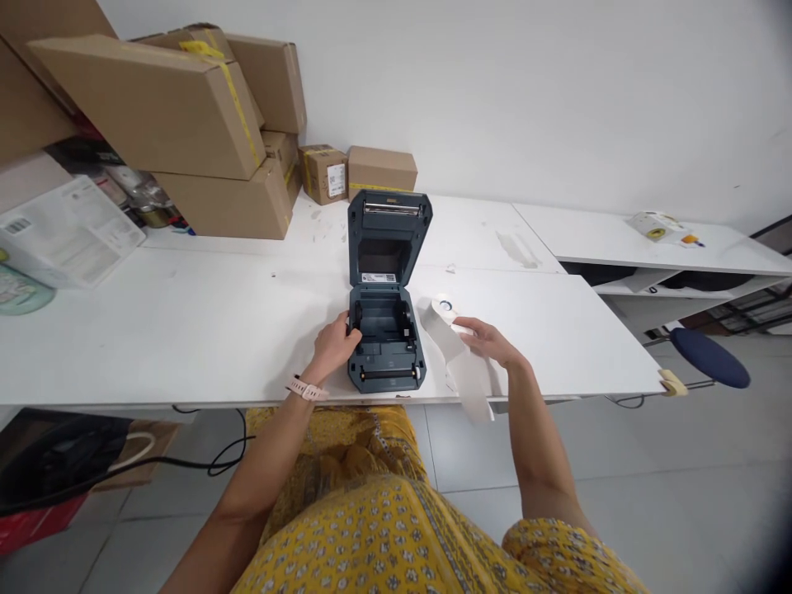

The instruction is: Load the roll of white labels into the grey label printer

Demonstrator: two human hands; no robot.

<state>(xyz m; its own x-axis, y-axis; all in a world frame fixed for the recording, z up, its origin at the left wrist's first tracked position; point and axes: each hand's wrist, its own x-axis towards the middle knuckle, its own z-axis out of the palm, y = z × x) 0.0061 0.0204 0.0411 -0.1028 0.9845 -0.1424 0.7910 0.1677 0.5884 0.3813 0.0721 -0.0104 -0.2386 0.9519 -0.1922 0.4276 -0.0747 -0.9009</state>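
A dark grey label printer stands at the table's front edge with its lid raised and its inner bay showing. My left hand grips the printer's left side wall, the thumb over the rim. To the printer's right, my right hand has its fingers closed on the white label roll. A loose strip of labels trails from the roll and hangs over the front edge. No roll sits in the printer's bay.
Cardboard boxes are stacked at the back left, and two smaller boxes stand behind the printer. A clear plastic container lies far left. On the right are a lower shelf unit and a dark blue round seat.
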